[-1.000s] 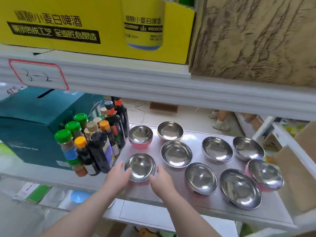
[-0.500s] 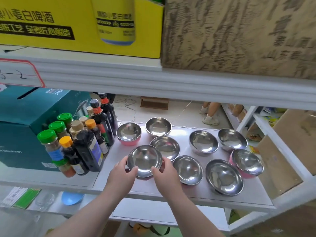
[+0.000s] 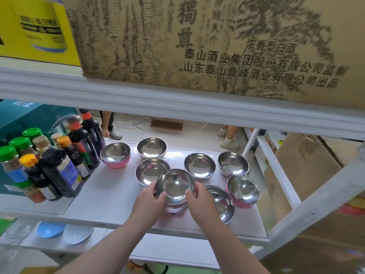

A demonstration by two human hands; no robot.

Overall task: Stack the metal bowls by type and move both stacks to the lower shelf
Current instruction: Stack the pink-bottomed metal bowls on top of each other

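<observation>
Several metal bowls sit on the white middle shelf (image 3: 110,206). Both hands hold one metal bowl (image 3: 174,185), my left hand (image 3: 149,200) on its left rim and my right hand (image 3: 199,201) on its right rim. The held bowl sits in or just above another pink-bottomed bowl (image 3: 174,209); I cannot tell whether they touch. Pink-sided bowls stand at the back left (image 3: 115,154) and at the right (image 3: 243,189). All-steel bowls stand behind (image 3: 151,148), in the centre (image 3: 151,171), (image 3: 199,167), (image 3: 233,164), and partly hidden beside my right hand (image 3: 223,202).
Sauce bottles and spice jars (image 3: 51,161) crowd the shelf's left side beside a teal box (image 3: 17,119). Cardboard cartons (image 3: 197,42) fill the shelf above. The lower shelf holds a blue bowl (image 3: 49,230) and a white bowl (image 3: 76,235). A white post (image 3: 316,204) slants at right.
Both hands lifted the front-left bowl off the shelf and carried it rightwards onto the pink-bottomed bowl in the front row. The camera view shifted right.
</observation>
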